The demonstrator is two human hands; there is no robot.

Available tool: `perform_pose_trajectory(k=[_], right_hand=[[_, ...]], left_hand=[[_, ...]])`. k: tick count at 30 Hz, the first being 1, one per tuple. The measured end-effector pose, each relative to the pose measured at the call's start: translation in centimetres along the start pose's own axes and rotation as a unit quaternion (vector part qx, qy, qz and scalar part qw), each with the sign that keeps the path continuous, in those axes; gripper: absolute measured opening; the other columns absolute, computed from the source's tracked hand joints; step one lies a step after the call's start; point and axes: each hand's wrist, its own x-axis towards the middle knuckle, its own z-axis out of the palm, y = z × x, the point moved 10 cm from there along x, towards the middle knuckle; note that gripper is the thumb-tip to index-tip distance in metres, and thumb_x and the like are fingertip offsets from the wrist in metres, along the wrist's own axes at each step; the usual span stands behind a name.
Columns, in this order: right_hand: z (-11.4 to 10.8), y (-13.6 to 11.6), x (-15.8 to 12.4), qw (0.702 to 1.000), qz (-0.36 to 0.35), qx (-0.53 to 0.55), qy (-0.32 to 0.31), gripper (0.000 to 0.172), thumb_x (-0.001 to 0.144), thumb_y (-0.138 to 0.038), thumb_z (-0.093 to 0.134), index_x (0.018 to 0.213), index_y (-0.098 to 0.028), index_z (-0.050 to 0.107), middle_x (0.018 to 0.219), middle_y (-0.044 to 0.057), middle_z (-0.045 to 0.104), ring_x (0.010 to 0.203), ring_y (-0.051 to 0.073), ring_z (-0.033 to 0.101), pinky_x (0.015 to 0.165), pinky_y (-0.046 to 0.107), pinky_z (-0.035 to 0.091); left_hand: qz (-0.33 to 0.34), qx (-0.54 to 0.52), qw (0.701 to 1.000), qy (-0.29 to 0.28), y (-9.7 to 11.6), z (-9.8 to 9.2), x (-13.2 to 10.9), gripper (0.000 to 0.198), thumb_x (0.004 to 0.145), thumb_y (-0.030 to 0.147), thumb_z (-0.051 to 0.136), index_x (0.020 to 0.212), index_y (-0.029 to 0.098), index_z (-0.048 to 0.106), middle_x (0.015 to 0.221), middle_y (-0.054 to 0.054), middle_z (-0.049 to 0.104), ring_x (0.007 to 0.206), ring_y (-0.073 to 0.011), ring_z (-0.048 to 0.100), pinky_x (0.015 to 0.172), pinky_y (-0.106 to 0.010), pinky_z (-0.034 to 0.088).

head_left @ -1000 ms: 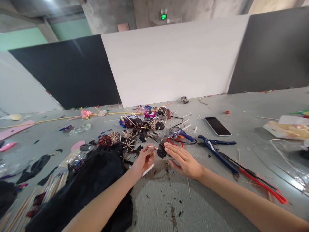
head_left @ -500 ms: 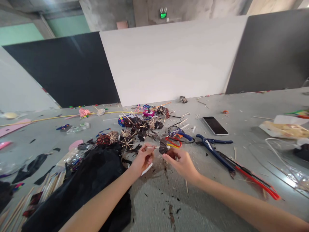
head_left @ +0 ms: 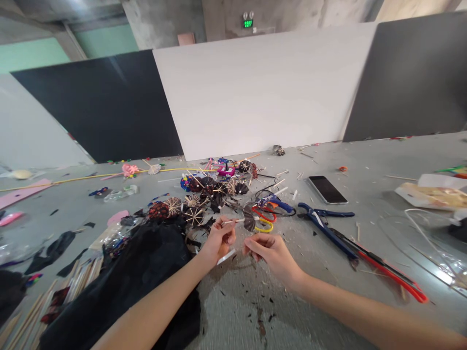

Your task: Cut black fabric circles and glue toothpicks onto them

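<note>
My left hand is closed in a pinch on the wooden stick of a small dark paper cocktail umbrella, which it holds level above the grey table. The umbrella's folded canopy points right. My right hand is just below and right of the canopy, fingers curled together; what they hold, if anything, I cannot make out. A white strip lies under my left hand.
A heap of finished paper umbrellas lies behind my hands. Red and yellow scissors, blue pliers, a red-handled tool and a phone lie right. Black cloth and wooden sticks lie left. Upright boards back the table.
My right hand went from lying flat and open beside the umbrella to curled shut, and drew back toward me. My left hand kept its hold on the stick.
</note>
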Motion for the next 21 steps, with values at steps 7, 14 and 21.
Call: perform_pose_trajectory(k=[7, 14, 21], right_hand=[[-2.8, -1.4, -0.1, 0.995, -0.057, -0.003, 0.083, 0.030, 0.085, -0.044, 0.076, 0.073, -0.017, 0.074, 0.070, 0.003, 0.069, 0.057, 0.010, 0.045, 0.055, 0.027, 0.032], [-14.0, -7.8, 2.0, 0.909, -0.272, 0.085, 0.304, 0.022, 0.080, -0.039, 0.082, 0.080, -0.019, 0.074, 0.075, 0.001, 0.067, 0.055, 0.008, 0.042, 0.052, 0.025, 0.031], [-15.9, -6.5, 3.6, 0.925, -0.202, -0.021, 0.322, 0.049, 0.086, -0.060, 0.072, 0.062, -0.018, 0.062, 0.055, -0.002, 0.051, 0.050, 0.009, 0.040, 0.047, 0.026, 0.030]], left_hand=[[-0.019, -0.082, 0.996, 0.031, -0.1, -1.1, 0.5, 0.041, 0.062, 0.022, 0.096, 0.079, 0.018, 0.058, 0.064, 0.008, 0.058, 0.040, -0.0016, 0.038, 0.040, -0.019, 0.021], [-0.022, -0.130, 0.991, 0.006, 0.0, -0.8, 0.5, 0.038, 0.065, 0.017, 0.093, 0.083, 0.018, 0.060, 0.057, 0.010, 0.046, 0.044, -0.0028, 0.039, 0.042, -0.018, 0.024], [-0.024, -0.115, 0.993, -0.010, 0.1, -0.4, 0.5, 0.037, 0.066, 0.020, 0.093, 0.083, 0.018, 0.060, 0.059, 0.009, 0.045, 0.043, -0.0022, 0.035, 0.041, -0.017, 0.022]])
